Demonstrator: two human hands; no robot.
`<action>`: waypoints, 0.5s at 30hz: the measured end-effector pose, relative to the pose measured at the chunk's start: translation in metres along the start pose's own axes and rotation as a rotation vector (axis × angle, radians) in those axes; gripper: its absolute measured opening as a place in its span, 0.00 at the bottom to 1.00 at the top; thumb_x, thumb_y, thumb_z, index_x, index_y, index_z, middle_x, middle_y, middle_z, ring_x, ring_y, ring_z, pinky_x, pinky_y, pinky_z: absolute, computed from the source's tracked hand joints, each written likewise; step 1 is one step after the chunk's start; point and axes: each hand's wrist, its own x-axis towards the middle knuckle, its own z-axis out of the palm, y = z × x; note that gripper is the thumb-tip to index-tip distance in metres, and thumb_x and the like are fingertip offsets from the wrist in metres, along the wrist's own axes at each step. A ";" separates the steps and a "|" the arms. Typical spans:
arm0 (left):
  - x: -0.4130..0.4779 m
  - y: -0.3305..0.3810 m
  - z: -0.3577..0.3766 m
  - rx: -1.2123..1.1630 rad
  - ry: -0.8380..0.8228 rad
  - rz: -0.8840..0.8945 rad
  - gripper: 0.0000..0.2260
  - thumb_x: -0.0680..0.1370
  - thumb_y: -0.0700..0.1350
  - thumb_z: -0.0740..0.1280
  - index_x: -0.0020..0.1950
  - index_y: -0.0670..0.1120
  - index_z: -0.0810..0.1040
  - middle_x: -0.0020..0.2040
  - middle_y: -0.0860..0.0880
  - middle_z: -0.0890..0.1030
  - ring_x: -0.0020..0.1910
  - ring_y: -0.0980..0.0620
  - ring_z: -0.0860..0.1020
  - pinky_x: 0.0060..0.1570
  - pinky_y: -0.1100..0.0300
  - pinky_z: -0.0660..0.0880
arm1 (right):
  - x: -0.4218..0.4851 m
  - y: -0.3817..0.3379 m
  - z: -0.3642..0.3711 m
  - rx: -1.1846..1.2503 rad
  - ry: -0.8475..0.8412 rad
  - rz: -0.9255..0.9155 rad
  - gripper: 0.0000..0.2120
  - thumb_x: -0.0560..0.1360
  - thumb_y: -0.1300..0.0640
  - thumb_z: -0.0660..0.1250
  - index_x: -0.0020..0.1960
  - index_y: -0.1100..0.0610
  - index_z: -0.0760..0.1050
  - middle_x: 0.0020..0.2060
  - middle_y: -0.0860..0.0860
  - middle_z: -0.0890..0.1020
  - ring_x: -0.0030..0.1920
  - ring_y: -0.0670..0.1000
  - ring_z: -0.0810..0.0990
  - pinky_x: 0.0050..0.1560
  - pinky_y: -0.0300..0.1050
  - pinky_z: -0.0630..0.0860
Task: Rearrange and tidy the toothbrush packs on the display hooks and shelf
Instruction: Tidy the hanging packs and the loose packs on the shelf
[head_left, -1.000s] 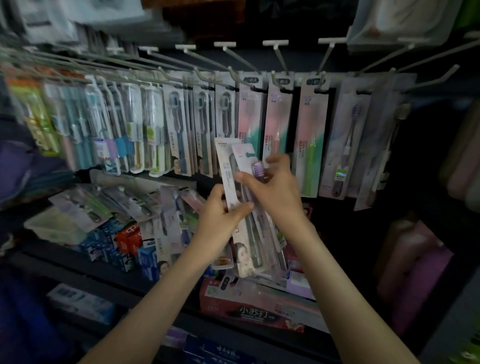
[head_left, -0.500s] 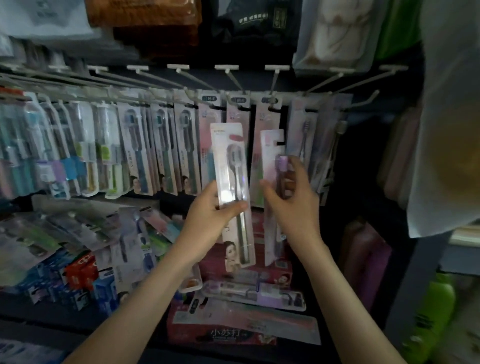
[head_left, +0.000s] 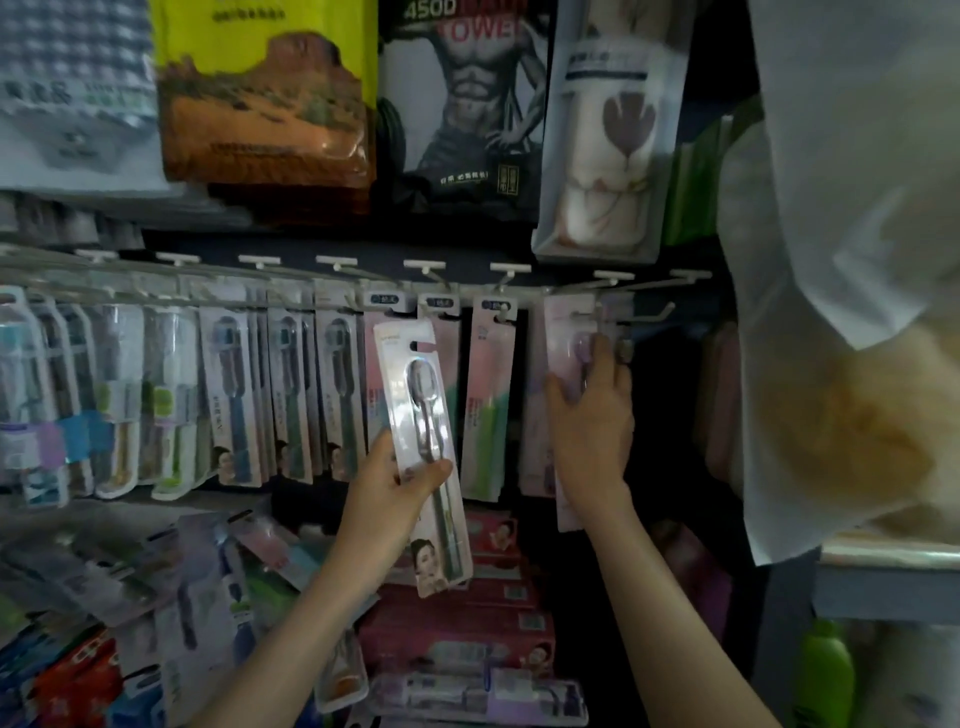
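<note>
My left hand (head_left: 385, 501) grips a white toothbrush pack (head_left: 415, 410) with a dark brush, upright in front of the hanging rows. My right hand (head_left: 589, 415) holds a pale pink pack (head_left: 563, 343) with a purple brush head up against a wire display hook (head_left: 628, 314) at the right end of the rail. Whether the pack's hole is on the hook is not clear. Many packs (head_left: 291, 395) hang along the rail. Loose packs (head_left: 156, 566) lie in a heap on the shelf at lower left.
Towel bags (head_left: 467, 104) hang above the rail. Pink toothpaste boxes (head_left: 457, 629) sit on the shelf below my hands. A large white bag (head_left: 841, 260) hangs close at the right. A green bottle (head_left: 826, 675) stands at lower right.
My hands have separated the two packs. The right hand rose up and to the right with the pink pack to the end hook; the left hand kept the white pack. The view tilted upward.
</note>
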 end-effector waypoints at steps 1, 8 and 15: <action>-0.002 0.001 0.000 -0.004 -0.011 0.000 0.12 0.76 0.43 0.69 0.56 0.55 0.74 0.52 0.53 0.80 0.47 0.64 0.78 0.47 0.66 0.73 | 0.004 0.000 0.001 -0.023 -0.015 0.034 0.28 0.76 0.53 0.65 0.73 0.53 0.59 0.69 0.57 0.65 0.65 0.60 0.70 0.60 0.53 0.73; -0.008 0.004 -0.002 -0.004 -0.059 0.035 0.15 0.76 0.39 0.67 0.47 0.59 0.69 0.39 0.61 0.78 0.37 0.76 0.74 0.36 0.80 0.68 | 0.007 -0.011 0.003 -0.145 -0.104 0.063 0.28 0.77 0.52 0.65 0.72 0.57 0.57 0.72 0.58 0.60 0.70 0.59 0.62 0.61 0.52 0.70; -0.009 -0.005 -0.021 0.063 -0.057 0.011 0.12 0.75 0.40 0.70 0.54 0.54 0.77 0.45 0.54 0.83 0.46 0.58 0.80 0.46 0.67 0.75 | -0.061 -0.039 0.006 0.200 -0.270 -0.099 0.29 0.77 0.47 0.64 0.73 0.53 0.57 0.65 0.52 0.68 0.63 0.50 0.70 0.57 0.40 0.68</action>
